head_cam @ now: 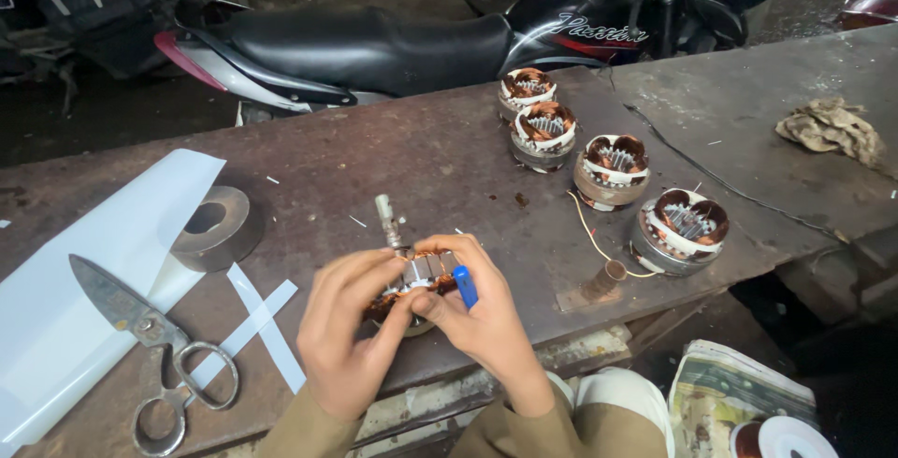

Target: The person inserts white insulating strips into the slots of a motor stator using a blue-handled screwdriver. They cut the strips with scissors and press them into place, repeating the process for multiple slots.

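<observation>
Both hands grip one motor armature (418, 280) near the workbench's (449, 159) front edge: the left hand (348, 332) clasps its copper-wound body, the right hand (482, 322) pinches it along with a blue tool (465, 286). A steady left-hand hold with short, careful tool strokes looks best. Scissors (150, 346) and white paper strips (262, 322) lie toward the left corner, four wound stators (608, 168) toward the back right.

The surface (430, 154) is dark rusty brown. The motor core (423, 276) in the hands shows silver steel bands and copper-coloured wire. The small tool (465, 286) beside it is bright blue. Four wound coils (613, 170) are copper-brown with white lining. The scissors (154, 350) are dull grey; the sheet (84, 261) and strips (267, 322) are white. The motorcycle (393, 42) appears black, with red and silver trim.
</observation>
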